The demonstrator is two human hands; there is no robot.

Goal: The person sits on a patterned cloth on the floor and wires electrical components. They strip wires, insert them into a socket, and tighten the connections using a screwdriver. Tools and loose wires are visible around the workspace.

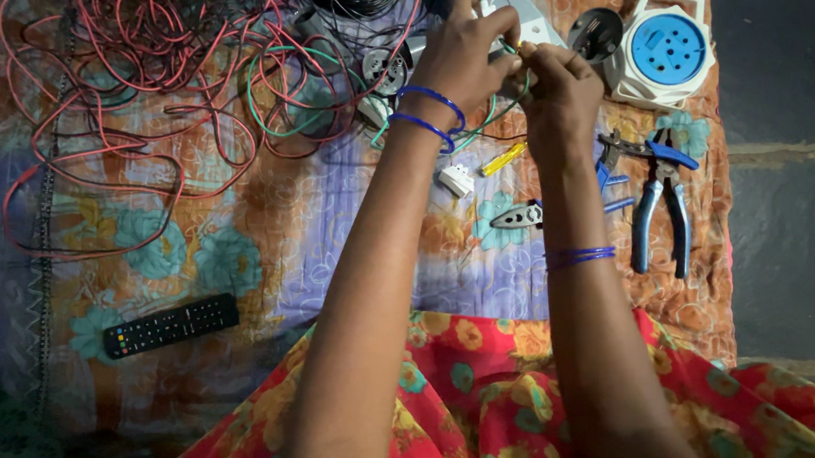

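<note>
hands (511, 72) pinch thin green wire (477, 126) over floral cloth (264, 200).

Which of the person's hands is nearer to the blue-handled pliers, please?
The right hand is nearer, just up and left of the pliers. The left hand is farther off to the left.

glossy plastic-handled metal pliers (659, 206), cloth mat (265, 219)

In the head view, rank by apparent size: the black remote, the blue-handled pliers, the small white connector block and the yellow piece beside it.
1. black remote
2. blue-handled pliers, close to the remote, so that order is unsure
3. yellow piece and white connector block, about alike
</note>
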